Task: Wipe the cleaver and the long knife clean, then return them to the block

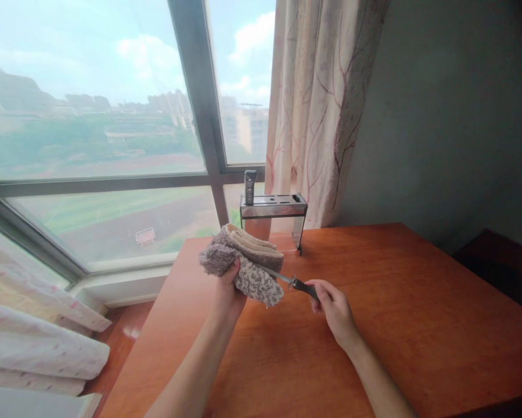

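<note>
Head view: a folded grey cloth (243, 264) is gripped by the closed fingers of the left hand (229, 288) above the wooden counter (417, 325). A knife (293, 283), its blade buried in the cloth, is held by the handle in the right hand (335, 310), fingers wrapped around it. A metal knife rack (273, 212) with one dark handle (250, 186) is seen behind, at the counter's window edge.

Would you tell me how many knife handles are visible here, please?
2: one handle stands in the rack by the window; the other handle is in the right hand. The rack may hide more.
</note>
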Tool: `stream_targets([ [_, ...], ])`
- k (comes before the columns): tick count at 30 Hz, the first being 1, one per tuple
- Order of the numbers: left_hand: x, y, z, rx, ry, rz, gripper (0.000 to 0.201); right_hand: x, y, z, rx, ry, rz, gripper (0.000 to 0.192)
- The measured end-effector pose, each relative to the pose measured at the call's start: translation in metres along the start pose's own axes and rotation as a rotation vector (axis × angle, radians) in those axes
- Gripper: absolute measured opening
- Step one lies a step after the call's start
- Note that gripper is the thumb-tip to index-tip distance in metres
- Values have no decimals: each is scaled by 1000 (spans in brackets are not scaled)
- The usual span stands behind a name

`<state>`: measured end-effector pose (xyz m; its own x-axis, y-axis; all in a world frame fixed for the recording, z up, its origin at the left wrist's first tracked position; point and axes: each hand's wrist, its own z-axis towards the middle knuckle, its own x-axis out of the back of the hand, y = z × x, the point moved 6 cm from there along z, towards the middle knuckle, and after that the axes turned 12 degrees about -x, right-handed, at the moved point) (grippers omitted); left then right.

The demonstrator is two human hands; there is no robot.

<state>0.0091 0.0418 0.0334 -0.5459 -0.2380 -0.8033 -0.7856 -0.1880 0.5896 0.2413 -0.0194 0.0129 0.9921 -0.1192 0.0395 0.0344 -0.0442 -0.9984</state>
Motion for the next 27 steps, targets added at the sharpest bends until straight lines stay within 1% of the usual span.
stream_targets([
  [4, -3, 1, -2, -11, -20, 5, 34, 0, -22, -6, 220, 62, -111, 24],
  [6, -5, 1, -4, -5, -27, 7, 34, -2, -25, -8, 249, 76, -120, 23],
  [8, -7, -1, -7, 9, -40, 13, 34, -2, -21, -6, 173, 86, -78, 25],
  [11, -11, -6, -13, 27, -64, 32, 37, -2, -11, -3, 14, 99, 22, 36],
  [14, -13, -9, -17, 40, -93, 46, 40, -2, -8, -1, -77, 93, 84, 41],
  [21, -14, -13, -20, 53, -145, 60, 37, -11, -17, 2, -167, 30, 127, 41],
  [27, -14, -20, -22, 61, -205, 76, 40, -23, -21, 8, -258, -2, 120, 49],
])
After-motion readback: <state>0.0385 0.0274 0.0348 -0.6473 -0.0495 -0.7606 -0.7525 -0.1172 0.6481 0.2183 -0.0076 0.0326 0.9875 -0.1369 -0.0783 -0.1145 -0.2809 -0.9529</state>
